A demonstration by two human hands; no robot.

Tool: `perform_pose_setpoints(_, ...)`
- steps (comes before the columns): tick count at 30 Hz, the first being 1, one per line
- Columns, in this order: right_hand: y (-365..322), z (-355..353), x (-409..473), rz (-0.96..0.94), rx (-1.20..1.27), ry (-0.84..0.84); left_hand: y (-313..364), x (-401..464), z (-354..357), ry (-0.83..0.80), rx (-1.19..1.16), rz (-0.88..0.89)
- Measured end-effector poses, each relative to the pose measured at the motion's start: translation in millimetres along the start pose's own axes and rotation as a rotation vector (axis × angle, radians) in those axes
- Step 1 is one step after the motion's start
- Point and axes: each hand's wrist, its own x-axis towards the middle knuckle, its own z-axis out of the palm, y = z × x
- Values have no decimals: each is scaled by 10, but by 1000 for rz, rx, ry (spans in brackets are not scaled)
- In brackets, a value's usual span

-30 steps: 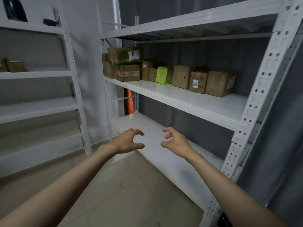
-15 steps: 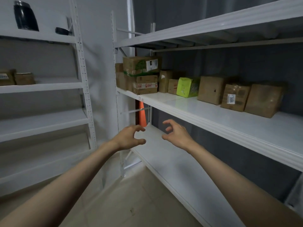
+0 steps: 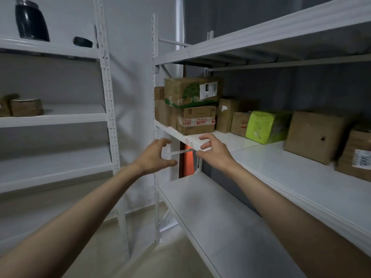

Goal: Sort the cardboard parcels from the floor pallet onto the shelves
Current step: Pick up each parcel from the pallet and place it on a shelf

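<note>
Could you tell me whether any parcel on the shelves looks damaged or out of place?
Yes: the brown box right of the green parcel has a small dark hole in its front and sits askew.

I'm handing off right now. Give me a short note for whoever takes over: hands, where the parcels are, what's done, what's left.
Hands: left hand and right hand are both empty, fingers loosely curled, held out in front of the middle shelf of the right rack.
Parcels: a stacked pair, tree-print box on the red-taped box, sits at the shelf's far end; then smaller brown boxes, a green parcel and a larger brown box. Two parcels lie on the left rack.
Done: those are shelved.
Left: the pallet is out of view, so the remaining count is unknown. The lower shelf shows bare space.
</note>
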Motion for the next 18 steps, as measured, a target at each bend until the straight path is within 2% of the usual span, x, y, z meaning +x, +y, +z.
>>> perform_pose_setpoints(6,93,200,770,23,44,31,-356,874,-67,117,-122,-24)
perform_pose_setpoints(10,80,302,1255,36,89,56,-505,1563,-77,213,-306,27)
perform_pose_setpoints(18,-121,347,2265,42,7,132,-589,2955,-152,346,-473,94)
